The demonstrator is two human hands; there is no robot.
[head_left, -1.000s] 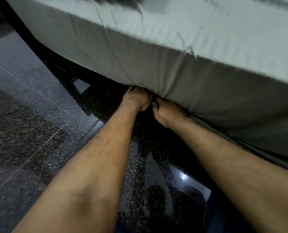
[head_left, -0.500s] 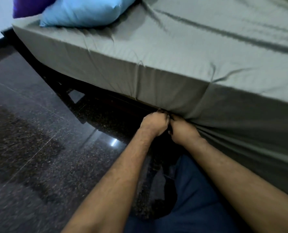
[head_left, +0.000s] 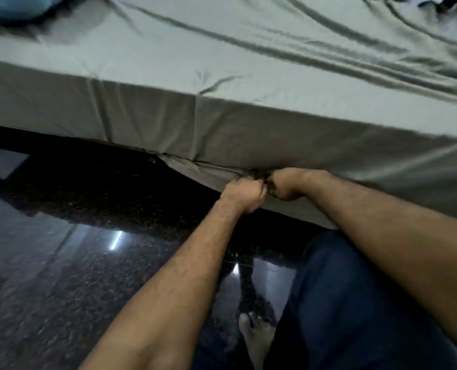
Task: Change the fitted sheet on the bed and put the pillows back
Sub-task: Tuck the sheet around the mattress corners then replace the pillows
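Both hands, left (head_left: 242,194) and right (head_left: 286,182), have fingers clamped on the sheet (head_left: 222,134) hem directly above them, evidently tensioning it for tucking under the mattress.

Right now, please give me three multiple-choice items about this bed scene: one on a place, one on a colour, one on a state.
1. Where do both hands meet?
A. on top of the mattress
B. at the lower edge of the fitted sheet
C. on the floor

2. What colour is the pillow at the top left?
A. light blue
B. red
C. white

3. How does the sheet's top look?
A. perfectly flat
B. long wrinkles
C. folded in a pile

Answers: B, the left hand and right hand grip the fitted sheet hem; A, the pillow is light blue; B, creases run across the top.
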